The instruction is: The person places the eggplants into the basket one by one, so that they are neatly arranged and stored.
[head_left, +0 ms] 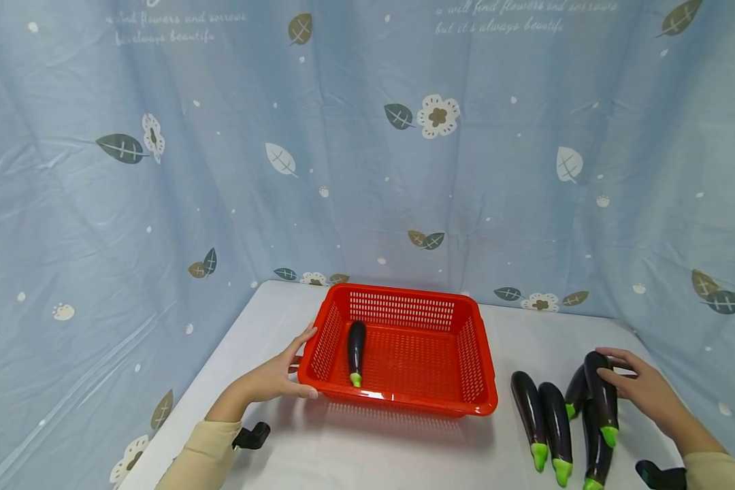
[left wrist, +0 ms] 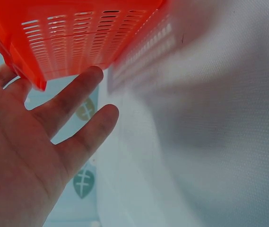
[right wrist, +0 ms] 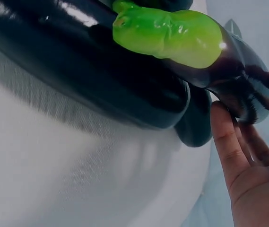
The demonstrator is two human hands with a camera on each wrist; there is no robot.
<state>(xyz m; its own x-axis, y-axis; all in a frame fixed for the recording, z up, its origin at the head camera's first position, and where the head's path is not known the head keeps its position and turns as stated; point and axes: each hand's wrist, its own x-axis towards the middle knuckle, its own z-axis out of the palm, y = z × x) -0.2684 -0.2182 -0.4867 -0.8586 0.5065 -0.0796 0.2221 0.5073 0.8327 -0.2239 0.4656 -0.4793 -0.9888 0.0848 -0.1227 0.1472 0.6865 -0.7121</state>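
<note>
A red plastic basket (head_left: 398, 401) with slotted walls stands on the white table, and one dark eggplant (head_left: 356, 347) with a green cap lies inside at its left. My left hand (head_left: 275, 378) grips the basket's left end; the left wrist view shows some fingers behind the rim and two stretched out below. At the right, my right hand (head_left: 640, 388) holds an eggplant (head_left: 601, 395) by its rounded end, thumb and fingers on either side, green cap toward me. Beneath and beside it lie other eggplants (head_left: 529, 412), partly overlapping. In the right wrist view the held eggplant's green cap (right wrist: 191, 40) hangs above another.
The white table (head_left: 367, 449) meets a blue curtain (head_left: 367, 170) with leaf and flower prints at its back and sides. A black wrist mount (head_left: 252, 435) shows under the left forearm, another (head_left: 658, 475) by the right.
</note>
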